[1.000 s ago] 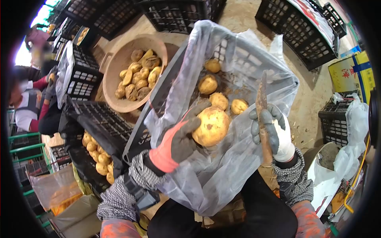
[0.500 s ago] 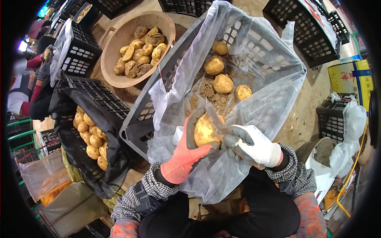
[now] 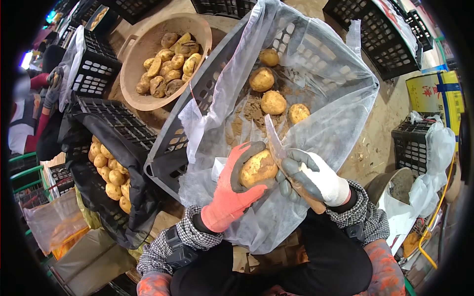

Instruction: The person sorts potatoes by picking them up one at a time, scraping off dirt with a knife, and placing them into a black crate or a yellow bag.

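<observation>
My left hand (image 3: 232, 185), in a red glove with grey palm, is wrapped round a large potato (image 3: 259, 168). In my right hand (image 3: 313, 178), gloved in white and grey, is a knife (image 3: 274, 138) with a wooden handle; its blade points up and away, just right of the potato. Both hands are over the near end of a crate (image 3: 163, 148) lined with a thin whitish sheet (image 3: 340, 113). Several potatoes (image 3: 273, 102) lie among loose soil inside that crate.
A brown tub (image 3: 129, 74) with cut and dark-spotted potatoes stands at the upper left. Left of me, a black-lined crate (image 3: 143, 197) holds whole potatoes. More black crates (image 3: 370, 39) stand around. Another person's gloved hand (image 3: 53, 91) shows at far left. A bucket (image 3: 377, 185) is at right.
The knife has swung away from the potato's surface, so its blade now points upward and its handle shows. My left hand still grips the potato, which looks turned. The camera view has shifted slightly.
</observation>
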Demonstrator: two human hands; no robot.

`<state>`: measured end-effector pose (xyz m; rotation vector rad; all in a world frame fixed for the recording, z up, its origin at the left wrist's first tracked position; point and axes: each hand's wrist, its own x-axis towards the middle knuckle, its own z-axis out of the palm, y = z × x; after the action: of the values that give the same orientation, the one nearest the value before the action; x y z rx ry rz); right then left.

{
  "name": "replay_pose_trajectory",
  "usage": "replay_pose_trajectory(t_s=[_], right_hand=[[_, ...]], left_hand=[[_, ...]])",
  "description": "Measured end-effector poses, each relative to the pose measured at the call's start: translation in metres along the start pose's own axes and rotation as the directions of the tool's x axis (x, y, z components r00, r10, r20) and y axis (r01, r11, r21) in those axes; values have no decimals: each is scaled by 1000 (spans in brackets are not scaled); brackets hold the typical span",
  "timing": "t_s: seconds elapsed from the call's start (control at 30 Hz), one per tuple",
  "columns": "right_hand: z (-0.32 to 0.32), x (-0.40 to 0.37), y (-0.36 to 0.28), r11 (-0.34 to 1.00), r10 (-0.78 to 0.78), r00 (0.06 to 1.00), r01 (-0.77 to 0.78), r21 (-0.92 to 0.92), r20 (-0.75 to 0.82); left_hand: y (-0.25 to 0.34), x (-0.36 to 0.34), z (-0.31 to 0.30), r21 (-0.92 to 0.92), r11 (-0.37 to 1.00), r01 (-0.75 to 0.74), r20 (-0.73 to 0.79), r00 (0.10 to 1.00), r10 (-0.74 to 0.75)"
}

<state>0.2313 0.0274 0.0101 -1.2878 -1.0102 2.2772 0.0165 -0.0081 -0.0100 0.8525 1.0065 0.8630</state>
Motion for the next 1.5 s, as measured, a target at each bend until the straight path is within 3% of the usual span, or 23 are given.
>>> replay_pose_trajectory(t_s=[0.03, 0.07, 0.13, 0.17, 0.23, 0.3, 0.37, 0.43, 0.57, 0.6, 0.63, 0.7, 0.83, 0.9, 0.97, 1.03, 1.07, 1.1, 1.13, 1.27, 1.37, 1.43, 1.5], right_hand=[[-1, 0, 1, 999, -10, 997, 13, -39, 75], [-2, 1, 1, 997, -18, 989, 29, -76, 150], [-3, 0, 2, 999, -38, 987, 43, -30, 158], [-2, -2, 3, 998, -59, 985, 57, 14, 165], [-1, -3, 4, 996, -84, 982, 75, 57, 170], [1, -3, 4, 999, -37, 999, 37, 25, 17], [3, -2, 2, 1000, 12, 999, -12, 8, 41], [-2, 0, -1, 958, 22, 961, 59, -282, 277], [1, -3, 4, 981, -107, 993, 114, -158, 52], [-1, -1, 7, 974, -150, 978, 172, -149, 143], [-2, 0, 4, 941, -106, 978, 158, -300, 181], [-2, 1, 3, 949, -41, 980, 99, -300, 194], [-1, -2, 8, 980, -104, 994, 105, -170, 15], [-5, 1, 13, 983, -115, 985, 132, -132, 129], [-5, 1, 14, 964, -64, 976, 114, -241, 207], [-7, -2, 20, 987, -160, 979, 162, 1, 127], [-1, -3, 13, 987, -91, 996, 92, 134, -10], [3, -3, 9, 988, -88, 996, 88, 127, -7], [6, -2, 7, 994, -55, 998, 59, 97, -37], [5, -2, -3, 993, -20, 997, 29, 110, -76], [5, -5, -3, 988, -26, 995, 40, 150, -96], [6, -2, 6, 992, -72, 997, 73, 101, -14], [2, -1, 6, 998, -40, 999, 39, 50, 14]], left_hand=[[-7, 0, -3, 184, 973, -136, 37, 991, 132], [-4, -1, -1, 183, 974, -135, 38, 991, 131], [4, -4, 4, -58, 984, 171, -43, 984, -173], [1, -3, 3, -57, 983, 174, -41, 983, -177], [-4, -1, -1, 121, 983, -137, 32, 990, 134], [-1, -1, 0, 164, 979, -119, 13, 993, 118], [2, -2, 2, 209, 973, -95, -7, 995, 98], [5, -3, 6, 74, 992, 105, -81, 992, -99], [-1, -5, 2, 164, 985, 50, -94, 995, -35], [-1, -4, 2, 50, 996, 80, -75, 994, -76], [-2, -4, 2, -62, 992, 113, -52, 992, -116], [0, -5, 4, -84, 990, 111, -49, 992, -115], [11, 0, 8, -240, 963, 124, -6, 992, -129], [5, 0, 2, -253, 955, 154, 1, 987, -159], [5, 0, -1, -252, 949, 189, 10, 981, -193], [7, 4, 0, 38, 999, 2, 58, 998, -5], [6, 5, 0, 36, 999, 1, 56, 998, -3], [4, 5, 2, -277, 954, 114, 58, 993, -102], [3, 6, 3, -559, 802, 211, 92, 977, -193], [10, 4, 3, -477, 853, 211, 194, 972, -132], [6, 3, 8, -398, 892, 214, 165, 973, -160], [-4, 3, 3, -259, 958, 126, 96, 990, -104], [3, 3, 3, -296, 946, 132, 65, 991, -118]])
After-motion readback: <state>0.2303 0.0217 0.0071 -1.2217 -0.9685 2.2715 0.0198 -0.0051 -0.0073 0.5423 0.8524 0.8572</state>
